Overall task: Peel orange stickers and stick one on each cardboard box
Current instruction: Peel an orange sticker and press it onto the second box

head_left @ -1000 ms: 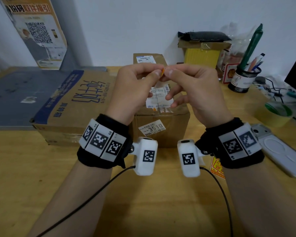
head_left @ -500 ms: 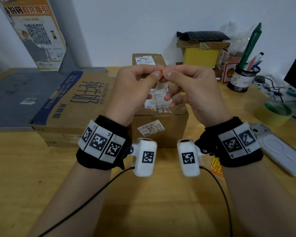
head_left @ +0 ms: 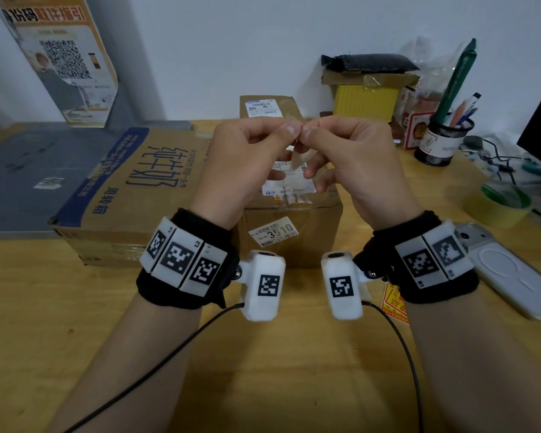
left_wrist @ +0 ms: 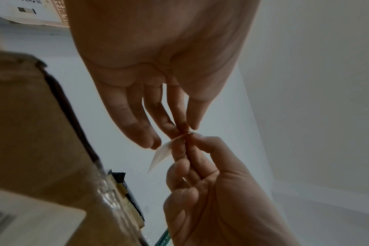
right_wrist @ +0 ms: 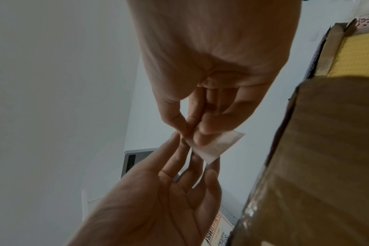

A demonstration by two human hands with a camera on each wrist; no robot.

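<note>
Both hands are raised over the small cardboard box (head_left: pixel 294 220). My left hand (head_left: pixel 289 131) and right hand (head_left: pixel 306 132) meet at thumb and forefinger and pinch one small sticker (head_left: pixel 297 160) between them. Its pale side hangs down below the fingertips. In the left wrist view the sticker (left_wrist: pixel 161 154) shows as a thin pale flap. In the right wrist view the right thumb and fingers hold the sticker (right_wrist: pixel 217 146) by one corner. A large flat box (head_left: pixel 132 182) lies to the left and a third box (head_left: pixel 269 107) stands behind.
An orange sticker sheet (head_left: pixel 394 303) lies on the wooden table (head_left: pixel 263 370) under my right wrist. A phone (head_left: pixel 506 273) and a tape roll (head_left: pixel 500 204) sit at the right, a pen cup (head_left: pixel 444 142) and a yellow box (head_left: pixel 366 98) at the back right.
The orange edge that showed between my fingertips is no longer visible; a pale flap now hangs below them. Both hands stay at about the same place.
</note>
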